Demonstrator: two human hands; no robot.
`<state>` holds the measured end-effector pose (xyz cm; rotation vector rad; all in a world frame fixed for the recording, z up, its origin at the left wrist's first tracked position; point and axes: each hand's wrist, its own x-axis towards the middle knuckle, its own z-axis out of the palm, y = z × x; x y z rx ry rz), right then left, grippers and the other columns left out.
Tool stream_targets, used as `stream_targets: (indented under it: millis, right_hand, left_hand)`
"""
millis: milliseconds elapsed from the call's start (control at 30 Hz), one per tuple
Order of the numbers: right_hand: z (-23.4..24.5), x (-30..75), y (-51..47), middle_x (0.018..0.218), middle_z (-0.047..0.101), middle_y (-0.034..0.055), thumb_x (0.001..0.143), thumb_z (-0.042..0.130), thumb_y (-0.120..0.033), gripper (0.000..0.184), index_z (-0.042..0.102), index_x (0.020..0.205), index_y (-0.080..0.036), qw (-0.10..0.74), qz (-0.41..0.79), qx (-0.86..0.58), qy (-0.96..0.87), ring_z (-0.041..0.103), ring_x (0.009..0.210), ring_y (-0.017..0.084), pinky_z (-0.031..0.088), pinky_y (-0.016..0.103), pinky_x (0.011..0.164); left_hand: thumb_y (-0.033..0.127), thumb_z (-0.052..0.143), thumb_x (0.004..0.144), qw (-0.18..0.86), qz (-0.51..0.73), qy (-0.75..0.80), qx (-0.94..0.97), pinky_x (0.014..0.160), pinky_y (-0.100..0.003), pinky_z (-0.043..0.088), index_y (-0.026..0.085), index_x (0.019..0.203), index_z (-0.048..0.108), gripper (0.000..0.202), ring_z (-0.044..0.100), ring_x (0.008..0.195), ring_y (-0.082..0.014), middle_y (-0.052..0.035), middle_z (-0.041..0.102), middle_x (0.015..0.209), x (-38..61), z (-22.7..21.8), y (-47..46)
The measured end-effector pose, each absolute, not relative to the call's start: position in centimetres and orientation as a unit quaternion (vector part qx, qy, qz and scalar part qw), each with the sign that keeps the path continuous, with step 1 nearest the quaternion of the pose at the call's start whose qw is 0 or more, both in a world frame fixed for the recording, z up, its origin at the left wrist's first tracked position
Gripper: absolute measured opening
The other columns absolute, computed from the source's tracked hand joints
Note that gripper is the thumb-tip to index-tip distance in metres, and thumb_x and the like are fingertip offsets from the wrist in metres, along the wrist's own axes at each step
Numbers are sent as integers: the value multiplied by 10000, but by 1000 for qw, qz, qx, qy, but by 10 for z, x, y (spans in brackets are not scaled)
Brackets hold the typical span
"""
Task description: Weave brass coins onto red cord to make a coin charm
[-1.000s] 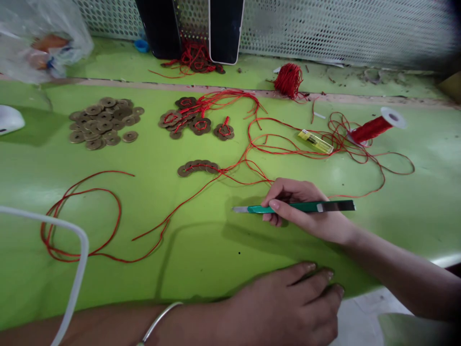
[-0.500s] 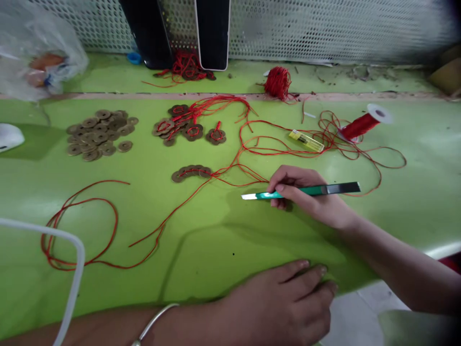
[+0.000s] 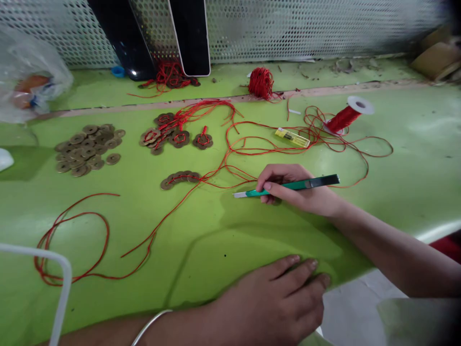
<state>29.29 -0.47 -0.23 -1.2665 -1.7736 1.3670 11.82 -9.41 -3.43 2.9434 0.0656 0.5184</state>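
In my right hand [image 3: 291,190] is a slim green utility knife [image 3: 295,185], pinched like a pen, its blade pointing left just above the table. Red cord [image 3: 230,185] runs up to these fingers; whether they also grip it I cannot tell. The cord leads left to a short row of overlapping bronze coins [image 3: 180,178] threaded on it. My left hand [image 3: 277,298], with a silver bangle at the wrist, lies palm down near the table's front edge, holding nothing, fingers stretched out. A loose coil of red cord [image 3: 108,235] lies at left.
Loose coins [image 3: 88,149] are piled at left, beside knotted coin flowers [image 3: 180,138]. Behind my right hand lie a yellow-labelled clear case [image 3: 292,137] and a red cord spool [image 3: 344,119]. Two phones [image 3: 190,38] lean on the perforated panel. A white tube [image 3: 66,283] curves at lower left.
The camera view has turned slightly, so most things appear farther left. Both hands keep nearly the same pose on the table, and the knife stays in my right hand.
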Motion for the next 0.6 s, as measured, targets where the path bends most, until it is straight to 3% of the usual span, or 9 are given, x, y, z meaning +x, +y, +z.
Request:
stream_targets:
  millis: [300,600]
  right_hand:
    - [-6,266,-8,770,676,21,863,552,-190,90,629,889,-150,278,494,-427,-705,634,700,116,479,210,640]
    - [-12,246,-9,725,688,17,849,541,-189,91,627,843,-158,317,475,-462,-679,633,664,125,455,217,605]
  left_hand:
    - [196,398,943,74,168,22,983,1061,-374,336,200,1144,617,297,482,1231,-209,-44,541,1332,118,-30,-94]
    - [196,416,942,65,170,30,983,1070,-353,305,196,1131,615,275,499,1204,-193,-35,542,1319,116,-26,-93]
